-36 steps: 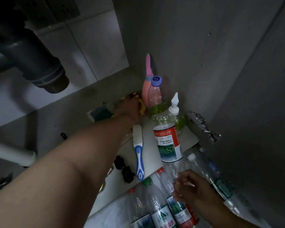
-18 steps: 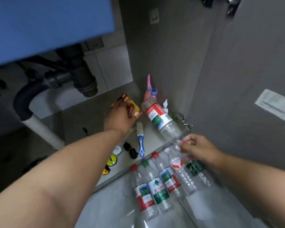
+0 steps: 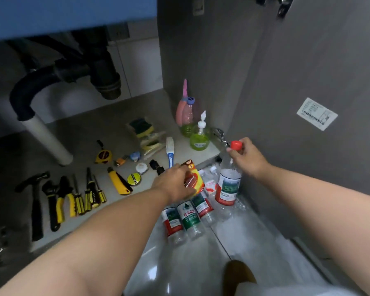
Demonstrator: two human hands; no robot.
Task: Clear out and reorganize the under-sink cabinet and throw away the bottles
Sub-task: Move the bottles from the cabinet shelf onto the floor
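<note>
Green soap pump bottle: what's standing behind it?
Behind the green soap pump bottle stand a clear bottle of green liquid and a pink bottle in the corner; their lower parts are partly hidden.

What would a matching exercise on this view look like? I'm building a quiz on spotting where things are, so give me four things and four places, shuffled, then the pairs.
Things:
1. big bottle
2. yellow packet
3. hammer
4. soap pump

Places:
A. far left of the tool row on the cabinet floor
B. held by its red cap in the right hand
C. standing at the cabinet's right wall, beside the pink bottle
D. gripped in the left hand

Pairs: 1-B, 2-D, 3-A, 4-C
</note>
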